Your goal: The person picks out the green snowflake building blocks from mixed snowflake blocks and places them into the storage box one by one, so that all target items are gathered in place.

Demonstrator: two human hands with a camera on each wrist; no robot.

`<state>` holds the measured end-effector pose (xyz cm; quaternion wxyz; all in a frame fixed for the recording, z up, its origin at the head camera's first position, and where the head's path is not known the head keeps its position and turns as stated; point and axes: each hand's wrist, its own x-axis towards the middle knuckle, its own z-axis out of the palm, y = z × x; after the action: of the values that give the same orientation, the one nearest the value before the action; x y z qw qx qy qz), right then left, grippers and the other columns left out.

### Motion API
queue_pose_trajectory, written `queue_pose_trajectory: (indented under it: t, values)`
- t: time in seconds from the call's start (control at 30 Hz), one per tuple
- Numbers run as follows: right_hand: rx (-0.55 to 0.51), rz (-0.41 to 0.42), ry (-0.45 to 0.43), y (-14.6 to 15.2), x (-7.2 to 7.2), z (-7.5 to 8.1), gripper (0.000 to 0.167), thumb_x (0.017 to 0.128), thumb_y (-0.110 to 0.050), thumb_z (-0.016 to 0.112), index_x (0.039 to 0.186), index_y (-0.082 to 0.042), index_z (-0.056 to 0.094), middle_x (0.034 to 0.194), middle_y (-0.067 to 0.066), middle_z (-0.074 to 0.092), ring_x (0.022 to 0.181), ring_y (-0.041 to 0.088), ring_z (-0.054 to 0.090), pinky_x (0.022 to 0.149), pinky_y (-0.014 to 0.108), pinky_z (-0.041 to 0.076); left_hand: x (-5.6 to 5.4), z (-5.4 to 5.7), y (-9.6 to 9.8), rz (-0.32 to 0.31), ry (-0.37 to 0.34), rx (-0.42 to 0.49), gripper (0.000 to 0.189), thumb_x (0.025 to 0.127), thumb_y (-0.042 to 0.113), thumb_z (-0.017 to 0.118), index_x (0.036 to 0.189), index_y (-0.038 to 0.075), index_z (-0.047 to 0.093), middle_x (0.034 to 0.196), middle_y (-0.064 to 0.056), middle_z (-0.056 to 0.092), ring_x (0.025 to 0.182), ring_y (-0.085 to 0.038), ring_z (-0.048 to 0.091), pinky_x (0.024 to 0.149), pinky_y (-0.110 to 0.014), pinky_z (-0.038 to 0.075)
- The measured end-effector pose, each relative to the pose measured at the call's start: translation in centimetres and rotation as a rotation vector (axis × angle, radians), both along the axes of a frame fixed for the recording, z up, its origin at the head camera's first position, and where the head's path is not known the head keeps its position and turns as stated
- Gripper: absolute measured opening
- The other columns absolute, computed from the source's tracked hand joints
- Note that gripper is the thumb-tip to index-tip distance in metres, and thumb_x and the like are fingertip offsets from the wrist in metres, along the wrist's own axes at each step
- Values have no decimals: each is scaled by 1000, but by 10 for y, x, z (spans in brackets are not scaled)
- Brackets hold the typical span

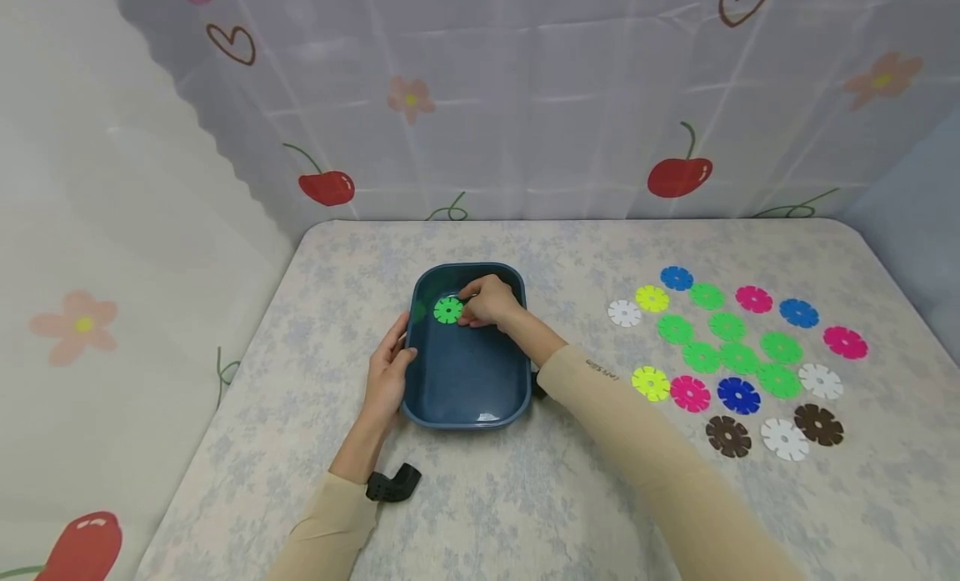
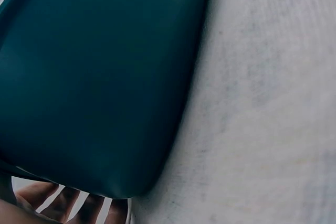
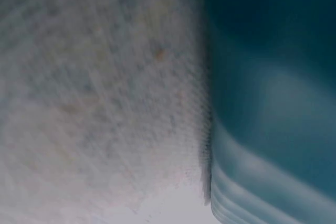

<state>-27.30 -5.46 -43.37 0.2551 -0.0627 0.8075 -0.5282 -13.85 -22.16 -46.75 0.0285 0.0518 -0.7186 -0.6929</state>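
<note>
In the head view a dark blue tray (image 1: 468, 381) with rounded corners stands on the table. My left hand (image 1: 385, 377) holds its left side, thumb at the rim and the other fingers along the outer wall. Those fingers (image 2: 63, 203) show beside the wall in the left wrist view. Reaching over the right rim, my right hand (image 1: 491, 302) is inside the tray. It pinches the right edge of a bright green notched disc (image 1: 447, 310); part of the grip is hidden. The right wrist view shows only the tray's outer wall (image 3: 273, 114) and the tablecloth.
Several notched discs lie spread on the right of the table: green (image 1: 740, 358), pink (image 1: 690, 393), blue (image 1: 738, 395), yellow (image 1: 651, 383), white (image 1: 784, 439) and brown (image 1: 728, 436). A patterned curtain (image 1: 510, 106) hangs behind the table's far edge.
</note>
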Motion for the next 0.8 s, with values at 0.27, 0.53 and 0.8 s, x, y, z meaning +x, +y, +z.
queue_pose_trajectory:
  t: [0.27,0.53,0.8]
  values:
    - [-66,168,214,10,6,2,38,94,-14,63,130,-2,61,103,16,71,95,30,69,82,38,56,-1,-1,1,-1,-14,31,56,103,6,36,156,17,26,161,-7,26,143,-32,33,113,-54,27]
    - [-232,218,284,51,16,28,39,95,-17,64,132,-6,60,109,14,66,98,25,68,91,52,50,-3,1,5,-6,-6,26,56,102,7,37,156,17,27,161,-6,26,144,-31,32,114,-52,26]
    - [-166,137,258,113,36,37,40,93,-21,66,132,-10,62,111,12,65,98,27,68,84,44,51,-1,1,3,14,-18,9,56,102,7,38,156,17,28,162,-1,24,147,-26,27,116,-49,24]
